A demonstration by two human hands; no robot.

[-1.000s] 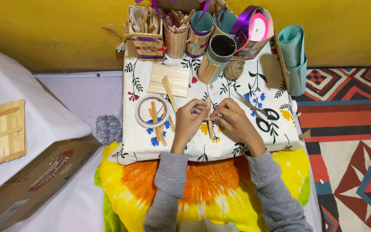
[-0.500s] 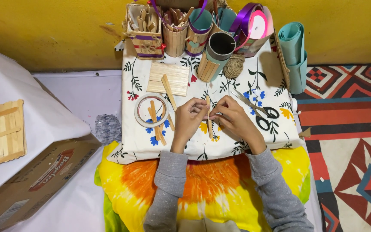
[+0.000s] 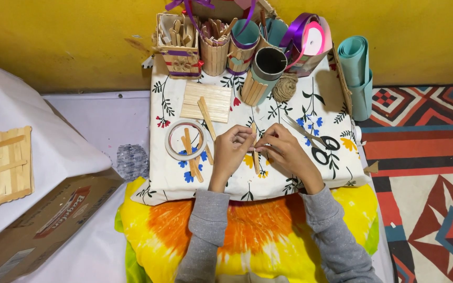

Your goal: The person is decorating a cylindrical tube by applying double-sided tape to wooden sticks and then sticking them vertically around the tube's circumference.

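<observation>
Hands meet over cloth: left hand and right hand both pinch one wooden stick, steadying it; scissors within reach.

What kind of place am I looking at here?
Probably a home craft corner set up on the floor: a floral cloth bearing wooden craft sticks, ribbon rolls and scissors, beside a patterned rug.

long grey sleeves cover both arms down to bare hands.
</observation>
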